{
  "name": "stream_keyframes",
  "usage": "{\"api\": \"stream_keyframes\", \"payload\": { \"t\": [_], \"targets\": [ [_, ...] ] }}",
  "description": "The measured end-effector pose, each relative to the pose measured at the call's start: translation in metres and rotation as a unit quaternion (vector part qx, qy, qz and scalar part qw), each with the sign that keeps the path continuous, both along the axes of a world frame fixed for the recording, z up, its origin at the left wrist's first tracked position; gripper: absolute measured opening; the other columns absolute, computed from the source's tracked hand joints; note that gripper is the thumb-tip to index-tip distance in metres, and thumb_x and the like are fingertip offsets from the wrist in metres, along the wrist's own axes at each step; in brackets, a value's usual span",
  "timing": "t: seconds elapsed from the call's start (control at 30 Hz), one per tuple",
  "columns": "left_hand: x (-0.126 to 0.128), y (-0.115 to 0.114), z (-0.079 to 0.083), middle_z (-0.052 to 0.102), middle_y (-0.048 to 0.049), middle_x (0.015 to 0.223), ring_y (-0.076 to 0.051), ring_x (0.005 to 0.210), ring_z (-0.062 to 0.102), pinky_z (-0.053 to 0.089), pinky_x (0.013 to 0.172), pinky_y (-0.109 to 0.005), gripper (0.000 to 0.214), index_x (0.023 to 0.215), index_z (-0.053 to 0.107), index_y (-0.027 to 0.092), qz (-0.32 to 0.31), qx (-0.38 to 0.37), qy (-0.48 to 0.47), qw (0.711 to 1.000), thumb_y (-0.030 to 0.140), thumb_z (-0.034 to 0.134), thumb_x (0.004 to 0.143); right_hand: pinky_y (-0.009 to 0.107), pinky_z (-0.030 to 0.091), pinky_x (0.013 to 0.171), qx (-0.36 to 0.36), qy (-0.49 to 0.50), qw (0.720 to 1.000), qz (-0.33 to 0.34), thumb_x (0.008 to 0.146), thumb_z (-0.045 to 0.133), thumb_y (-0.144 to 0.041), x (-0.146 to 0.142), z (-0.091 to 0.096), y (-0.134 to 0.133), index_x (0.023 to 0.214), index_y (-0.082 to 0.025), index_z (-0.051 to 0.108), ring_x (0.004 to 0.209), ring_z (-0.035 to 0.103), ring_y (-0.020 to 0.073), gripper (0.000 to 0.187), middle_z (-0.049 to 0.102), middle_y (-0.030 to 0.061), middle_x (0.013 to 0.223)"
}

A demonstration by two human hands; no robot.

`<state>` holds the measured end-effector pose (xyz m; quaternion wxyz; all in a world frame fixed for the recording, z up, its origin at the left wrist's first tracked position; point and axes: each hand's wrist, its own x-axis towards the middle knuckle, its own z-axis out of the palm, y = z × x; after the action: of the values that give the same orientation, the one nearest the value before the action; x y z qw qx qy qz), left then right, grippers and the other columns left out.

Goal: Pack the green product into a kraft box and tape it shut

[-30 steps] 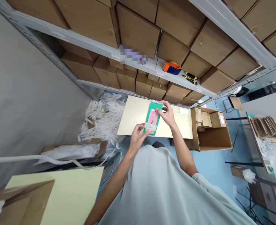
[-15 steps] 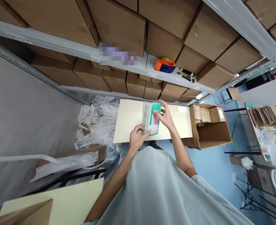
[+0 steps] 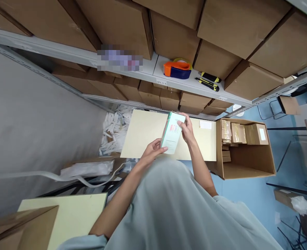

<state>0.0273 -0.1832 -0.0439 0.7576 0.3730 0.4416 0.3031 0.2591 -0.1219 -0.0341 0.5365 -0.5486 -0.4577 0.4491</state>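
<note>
Both my hands hold one small flat product box (image 3: 172,136) above a pale yellow table (image 3: 143,133). The box now shows a whitish face with small printing and a green edge. My left hand (image 3: 153,151) grips its near lower corner, thumb laid across the face. My right hand (image 3: 187,130) pinches its far right edge near the top. The box is tilted and lifted off the table.
An open cardboard carton (image 3: 244,149) with smaller packets stands right of the table. White plastic wrappers (image 3: 114,126) are heaped to the left. A shelf holds brown cartons, an orange tape dispenser (image 3: 176,69) and a yellow-black knife (image 3: 207,83). A second yellow board (image 3: 72,217) lies at lower left.
The box has been turned over between my hands: its green and pink front faced me before, then its side, and now a whitish face. The view has also shifted slightly.
</note>
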Motion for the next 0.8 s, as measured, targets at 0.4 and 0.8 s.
{"api": "stream_keyframes", "payload": {
  "t": [0.4,0.8],
  "targets": [
    [0.053,-0.002,0.001,0.075,-0.0131,0.136,-0.035,0.13,0.073,0.07,0.088,-0.04,0.073,0.124,0.073,0.024,0.159,0.198,0.263,0.931,0.055,0.105,0.067,0.042,0.072,0.099,0.0,-0.023,1.0,-0.01,0.088,0.085,-0.084,0.025,0.004,0.007,0.152,-0.032,0.065,0.114,0.081,0.0265,0.085,0.076,0.0125,0.148],
    [0.013,0.031,-0.011,0.084,-0.0151,0.104,-0.029,0.093,0.083,0.073,0.091,-0.047,0.071,0.108,0.075,0.018,0.123,-0.148,-0.029,0.981,0.088,0.073,0.097,0.039,0.075,0.091,0.067,-0.099,0.993,0.002,0.098,0.083,-0.071,0.018,0.029,-0.011,0.15,-0.032,0.062,0.121,0.081,0.0277,0.069,0.07,0.0134,0.156]
  ]
}}
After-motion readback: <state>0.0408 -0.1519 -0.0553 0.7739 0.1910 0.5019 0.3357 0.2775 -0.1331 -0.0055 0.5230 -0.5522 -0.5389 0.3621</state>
